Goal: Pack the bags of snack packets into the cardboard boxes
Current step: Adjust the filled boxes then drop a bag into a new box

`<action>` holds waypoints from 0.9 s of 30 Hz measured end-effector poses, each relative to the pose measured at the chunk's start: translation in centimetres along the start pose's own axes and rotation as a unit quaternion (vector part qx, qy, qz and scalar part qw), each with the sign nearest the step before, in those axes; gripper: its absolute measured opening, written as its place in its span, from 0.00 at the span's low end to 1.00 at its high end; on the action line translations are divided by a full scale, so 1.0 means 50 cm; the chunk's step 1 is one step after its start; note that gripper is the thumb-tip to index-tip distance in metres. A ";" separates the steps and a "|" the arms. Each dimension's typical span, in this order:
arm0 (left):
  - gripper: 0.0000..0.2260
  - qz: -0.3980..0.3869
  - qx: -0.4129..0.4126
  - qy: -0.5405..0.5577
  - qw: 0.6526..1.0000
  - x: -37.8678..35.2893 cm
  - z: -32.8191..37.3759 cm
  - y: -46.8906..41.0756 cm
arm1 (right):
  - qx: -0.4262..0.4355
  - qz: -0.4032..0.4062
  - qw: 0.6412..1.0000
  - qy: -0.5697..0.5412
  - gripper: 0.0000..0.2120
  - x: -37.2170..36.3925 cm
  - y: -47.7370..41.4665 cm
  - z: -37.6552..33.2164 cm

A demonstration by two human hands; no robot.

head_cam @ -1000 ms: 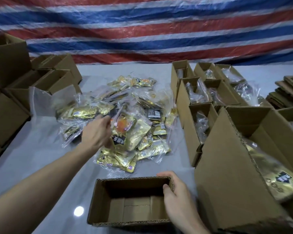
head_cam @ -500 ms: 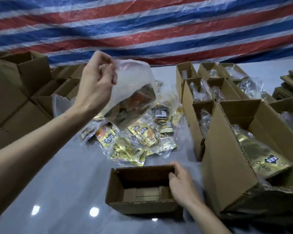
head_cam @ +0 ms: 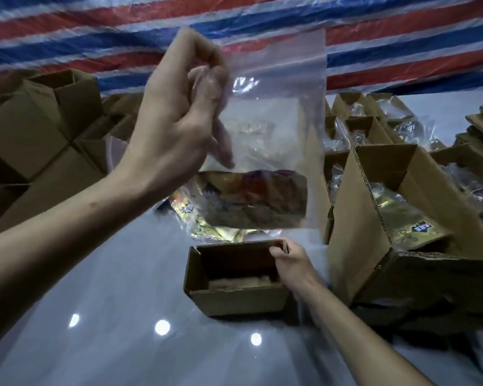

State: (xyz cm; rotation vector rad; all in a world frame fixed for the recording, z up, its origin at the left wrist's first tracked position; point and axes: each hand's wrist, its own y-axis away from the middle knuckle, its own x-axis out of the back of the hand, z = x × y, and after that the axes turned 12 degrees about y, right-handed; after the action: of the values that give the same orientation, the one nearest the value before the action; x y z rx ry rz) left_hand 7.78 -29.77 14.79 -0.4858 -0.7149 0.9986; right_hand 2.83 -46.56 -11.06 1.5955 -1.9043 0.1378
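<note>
Your left hand [head_cam: 176,118] pinches the clear bag [head_cam: 273,129] above the open box [head_cam: 234,299]; your right hand [head_cam: 293,263] fingers grip that box's rim.

table [head_cam: 101,316]: grey, glossy | on it: open cardboard boxes [head_cam: 236,280], snack packet pile [head_cam: 206,232]

Single head view, worn at head height, faced forward and slightly down over the table [head_cam: 101,288]. Very near the left hand [head_cam: 179,115] and bag [head_cam: 276,135] at upper centre; box [head_cam: 234,299] and right hand [head_cam: 293,263] lower centre. Striped tarp [head_cam: 373,37] filled the top. No second view to share.
</note>
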 end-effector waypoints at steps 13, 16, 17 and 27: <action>0.04 0.054 0.164 -0.037 0.984 -0.026 -0.121 0.154 | -0.013 -0.023 0.995 -0.098 0.10 0.006 0.012 -0.010; 0.05 0.047 0.217 -0.022 0.975 -0.045 -0.168 0.202 | -0.033 -0.034 0.993 -0.113 0.08 0.000 0.010 -0.009; 0.06 0.042 0.236 -0.005 0.971 -0.055 -0.178 0.214 | -0.030 -0.032 0.993 -0.108 0.10 -0.002 0.008 -0.007; 0.07 -0.267 0.182 -0.298 0.898 -0.039 -0.258 0.292 | -0.025 -0.012 0.996 -0.084 0.09 -0.004 0.010 -0.001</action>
State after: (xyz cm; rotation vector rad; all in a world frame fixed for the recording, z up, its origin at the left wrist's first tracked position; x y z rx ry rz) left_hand 8.08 -25.26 -4.27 0.3635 -1.1015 0.7229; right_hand 2.43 -46.24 -10.96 1.6405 -1.9973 -0.0567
